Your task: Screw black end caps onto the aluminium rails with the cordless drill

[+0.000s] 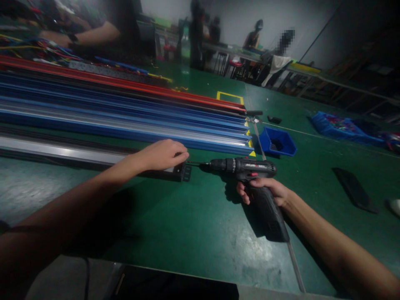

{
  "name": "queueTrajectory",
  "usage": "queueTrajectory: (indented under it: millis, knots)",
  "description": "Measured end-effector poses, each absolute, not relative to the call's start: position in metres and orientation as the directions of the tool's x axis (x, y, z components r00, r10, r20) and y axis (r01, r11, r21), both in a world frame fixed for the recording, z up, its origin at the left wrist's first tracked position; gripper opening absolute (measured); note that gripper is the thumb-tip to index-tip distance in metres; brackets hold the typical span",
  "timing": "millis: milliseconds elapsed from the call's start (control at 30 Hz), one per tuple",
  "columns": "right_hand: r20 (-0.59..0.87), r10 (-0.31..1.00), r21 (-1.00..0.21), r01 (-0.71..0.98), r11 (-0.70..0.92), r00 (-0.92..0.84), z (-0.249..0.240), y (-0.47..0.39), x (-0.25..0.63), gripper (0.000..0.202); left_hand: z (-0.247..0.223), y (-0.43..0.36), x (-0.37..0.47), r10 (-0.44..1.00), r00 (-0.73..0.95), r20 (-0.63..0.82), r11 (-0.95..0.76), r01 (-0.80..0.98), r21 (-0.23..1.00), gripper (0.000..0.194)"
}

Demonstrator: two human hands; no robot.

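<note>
My right hand (265,189) is wrapped around the grip of a black cordless drill (254,167), which points left. Its long thin bit (200,163) reaches the end of a black-and-silver metal profile (84,152). Over that same end lies my left hand (167,155), fingers curled and thumb pressed in close to the bit's tip. Whatever sits between those fingers is hidden. A small black slotted end plate (187,173) sticks out from the profile just below the bit.
Blue profiles (187,133) and a red one (150,87) lie side by side beyond my hands. A blue bin (278,141) and a flat black piece (354,189) are to the right on the green table (200,233). A co-worker's arm (93,35) reaches over coloured wires.
</note>
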State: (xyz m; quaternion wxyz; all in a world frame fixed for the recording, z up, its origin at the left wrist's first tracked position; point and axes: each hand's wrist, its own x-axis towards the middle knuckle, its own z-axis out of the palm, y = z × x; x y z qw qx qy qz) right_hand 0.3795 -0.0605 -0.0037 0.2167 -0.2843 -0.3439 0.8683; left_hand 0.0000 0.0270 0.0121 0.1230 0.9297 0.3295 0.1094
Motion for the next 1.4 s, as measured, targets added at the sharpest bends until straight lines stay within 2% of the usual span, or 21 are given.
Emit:
queueTrajectory:
  millis: [633,1400]
  knots:
    - [-0.298,0.57,-0.732,-0.2,-0.651,-0.765,-0.0054,-0.0594,0.379,0.026,0.0129,0.0261,0.0012,0.651,0.749,0.128,-0.74,0.588,0.326,0.041]
    - [-0.357,0.583,-0.71,-0.193,-0.677,-0.73,-0.0051,-0.0614,0.3806,0.026,0.0074,0.0296,-0.0011,0.632,0.761,0.145,-0.76,0.573,0.305,0.041]
